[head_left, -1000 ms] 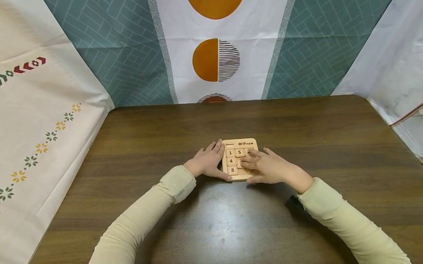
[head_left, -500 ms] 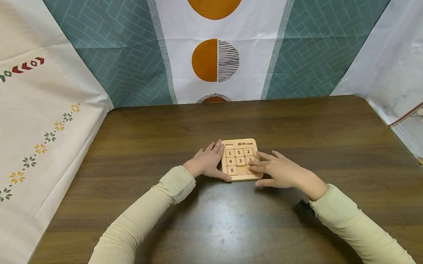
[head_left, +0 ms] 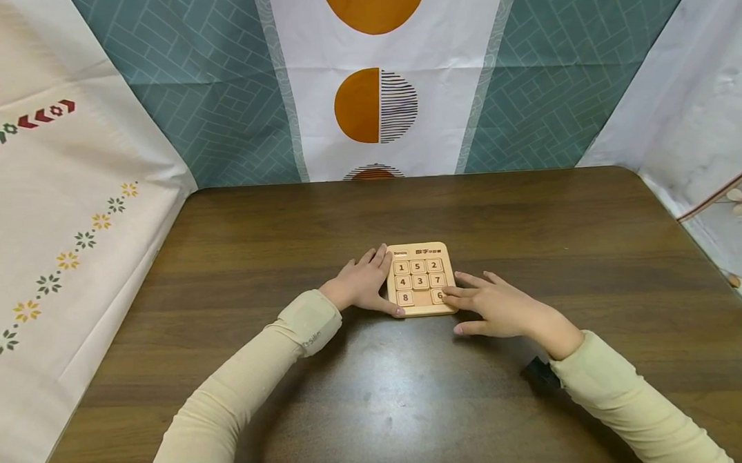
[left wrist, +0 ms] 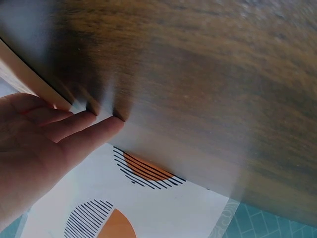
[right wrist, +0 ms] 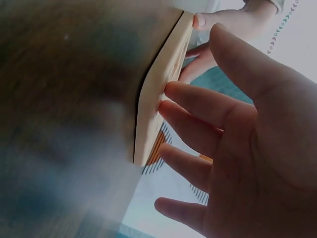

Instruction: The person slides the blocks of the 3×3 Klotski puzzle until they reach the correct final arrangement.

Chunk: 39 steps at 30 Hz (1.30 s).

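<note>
A wooden number sliding puzzle (head_left: 421, 308) lies flat on the table, its tiles reading 1, 5, 2 in the far row, 4, 3, 7 in the middle, and 8, a gap, then 6 in the near row. Along its left edge my left hand (head_left: 363, 284) rests, thumb at the near left corner and fingers stretched toward the far end. My right hand (head_left: 497, 307) is at the right side, fingers extended and spread; a fingertip touches the 6 tile (head_left: 438, 295). In the right wrist view, two fingertips meet the board's edge (right wrist: 157, 94) while the others stand apart from it.
The brown wooden table (head_left: 284, 228) extends around the puzzle on all sides. A patterned cloth (head_left: 515, 115) hangs behind its far edge, with a white embroidered cloth (head_left: 35, 225) at the left. A dark object (head_left: 541, 374) sits under the right wrist.
My right hand has drawn back to the right and nearer, from over the tiles to the puzzle's right edge, uncovering the 2, 3 and 7. The left hand stays in place.
</note>
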Each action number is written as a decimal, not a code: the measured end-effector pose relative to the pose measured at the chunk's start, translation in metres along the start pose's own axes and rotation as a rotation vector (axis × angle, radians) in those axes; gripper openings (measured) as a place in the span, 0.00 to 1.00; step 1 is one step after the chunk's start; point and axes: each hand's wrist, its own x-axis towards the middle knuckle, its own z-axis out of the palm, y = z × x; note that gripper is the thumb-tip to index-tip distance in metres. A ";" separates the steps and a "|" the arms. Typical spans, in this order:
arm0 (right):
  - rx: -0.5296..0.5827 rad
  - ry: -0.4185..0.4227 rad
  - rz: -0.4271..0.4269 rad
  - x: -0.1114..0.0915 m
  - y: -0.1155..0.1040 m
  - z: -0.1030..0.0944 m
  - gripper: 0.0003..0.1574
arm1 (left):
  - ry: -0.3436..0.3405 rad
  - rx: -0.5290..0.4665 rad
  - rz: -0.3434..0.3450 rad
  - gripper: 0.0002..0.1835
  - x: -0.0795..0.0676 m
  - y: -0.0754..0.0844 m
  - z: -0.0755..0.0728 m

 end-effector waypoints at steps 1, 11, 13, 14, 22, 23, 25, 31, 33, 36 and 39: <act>-0.001 0.000 0.002 0.000 -0.001 0.000 0.37 | 0.001 0.000 0.000 0.67 0.000 0.000 0.000; -0.047 0.008 0.009 0.007 -0.012 0.004 0.39 | 0.005 0.010 0.001 0.67 -0.001 -0.001 0.000; -0.051 0.004 0.009 0.010 -0.015 0.005 0.39 | 0.005 0.013 0.000 0.67 -0.001 -0.001 0.001; -0.051 0.001 0.007 0.012 -0.017 0.005 0.39 | 0.004 0.014 -0.002 0.66 -0.001 -0.001 0.001; -0.038 -0.024 0.003 0.019 -0.019 0.004 0.41 | 0.005 0.014 -0.004 0.66 0.000 -0.001 0.001; -0.036 -0.024 0.016 0.020 -0.018 0.003 0.42 | 0.004 0.014 -0.004 0.66 0.000 -0.001 0.002; -0.039 -0.018 0.051 0.020 -0.013 0.003 0.43 | 0.004 0.014 -0.003 0.66 0.000 -0.001 0.002; -0.035 -0.019 0.124 0.020 -0.004 0.002 0.43 | 0.007 0.013 0.001 0.66 0.000 -0.001 0.002; -0.024 -0.024 0.121 0.018 -0.004 0.002 0.43 | 0.007 0.012 0.003 0.66 0.000 -0.001 0.002; -0.012 -0.022 0.110 0.014 -0.007 0.002 0.41 | 0.004 0.011 0.003 0.67 0.000 -0.001 0.002; -0.008 -0.018 0.096 0.009 -0.010 0.003 0.40 | 0.003 0.010 0.003 0.67 0.000 -0.001 0.002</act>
